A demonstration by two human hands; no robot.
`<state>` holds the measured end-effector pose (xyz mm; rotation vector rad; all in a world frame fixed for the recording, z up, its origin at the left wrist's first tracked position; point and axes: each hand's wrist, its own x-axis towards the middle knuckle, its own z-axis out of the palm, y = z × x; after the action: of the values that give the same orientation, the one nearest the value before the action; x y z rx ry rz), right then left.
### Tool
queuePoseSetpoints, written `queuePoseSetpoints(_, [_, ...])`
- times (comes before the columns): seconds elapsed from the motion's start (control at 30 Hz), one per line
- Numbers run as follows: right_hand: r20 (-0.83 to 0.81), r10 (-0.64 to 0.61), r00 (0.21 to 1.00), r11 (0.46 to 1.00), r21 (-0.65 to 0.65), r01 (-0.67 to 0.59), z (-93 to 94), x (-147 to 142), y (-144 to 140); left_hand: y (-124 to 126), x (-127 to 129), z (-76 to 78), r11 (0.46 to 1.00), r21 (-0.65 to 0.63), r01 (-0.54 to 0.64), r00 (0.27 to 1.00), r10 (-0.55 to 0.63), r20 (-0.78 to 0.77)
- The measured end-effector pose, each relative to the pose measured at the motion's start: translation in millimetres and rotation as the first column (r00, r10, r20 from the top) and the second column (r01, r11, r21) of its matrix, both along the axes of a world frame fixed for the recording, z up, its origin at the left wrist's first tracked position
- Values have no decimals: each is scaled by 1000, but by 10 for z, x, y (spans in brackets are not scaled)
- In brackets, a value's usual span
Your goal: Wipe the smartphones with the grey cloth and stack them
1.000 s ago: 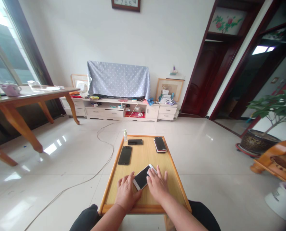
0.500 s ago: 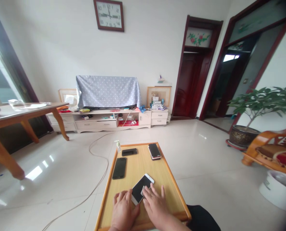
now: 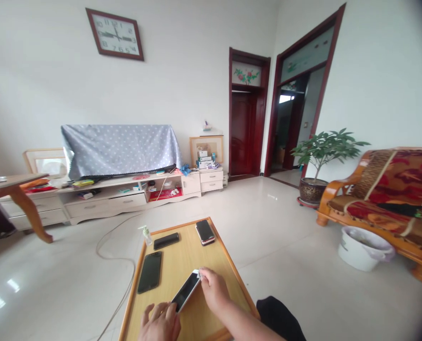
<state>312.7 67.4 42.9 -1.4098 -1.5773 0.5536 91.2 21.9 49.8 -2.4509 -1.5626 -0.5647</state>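
Observation:
A white smartphone (image 3: 187,290) with a dark screen is tilted up off the wooden table. My left hand (image 3: 160,323) grips its lower end, thumb hidden. My right hand (image 3: 213,288) is closed at the phone's upper end, pinching a small whitish piece (image 3: 200,274) against the edge; its material is too small to make out. To the left lies a large black phone (image 3: 150,272), with a smaller black phone (image 3: 166,241) beyond it. At the far right corner, a short stack of phones (image 3: 205,232) rests near the rim.
A small pump bottle (image 3: 146,235) stands at the far left corner of the wooden table (image 3: 186,255). A cable (image 3: 120,258) runs along the floor to the left. Farther off are a cabinet (image 3: 107,204), a white bucket (image 3: 360,251), a potted plant (image 3: 314,189) and a wooden sofa (image 3: 392,189).
The phone, flatter on the table before, is now tilted up. My right hand has moved from its screen to its upper edge, fingers closing. The view has turned right.

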Motion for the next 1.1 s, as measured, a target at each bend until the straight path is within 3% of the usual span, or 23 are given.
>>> queuePoseSetpoints(0.1, [-70, -30, 997, 1000, -2, 30, 41, -14, 63, -63, 45, 151, 998, -63, -12, 998, 17, 64])
queuePoseSetpoints(0.2, [-64, -35, 997, 999, -39, 32, 11, -26, 117, -62, 86, 199, 984, -167, -58, 963, 99, 249])
queuePoseSetpoints(0.33, [9, -32, 999, 997, -69, 33, -81, -43, 63, 10, 98, 126, 881, -455, -130, 831, 347, 435])
queuePoseSetpoints(0.4, [87, -22, 996, 997, -67, 28, -119, -58, -24, 40, 94, 88, 806, -562, -187, 808, 451, 378])
queuePoseSetpoints(0.5, [258, 20, 966, 999, -50, -8, -162, -97, -157, 68, 90, 48, 719, -624, -306, 803, 546, 236])
queuePoseSetpoints(0.63, [384, 66, 921, 997, -51, -51, -200, -168, -238, 83, 96, -4, 679, -620, -392, 806, 579, 124])
queuePoseSetpoints(0.9, [574, 93, 814, 994, -98, -44, -211, -266, -339, -54, 64, 75, 765, -516, -386, 864, 495, 88])
queuePoseSetpoints(1.1, [607, 130, 784, 987, -152, -46, -214, -279, -391, -259, -8, 95, 889, -363, -278, 929, 345, 133])
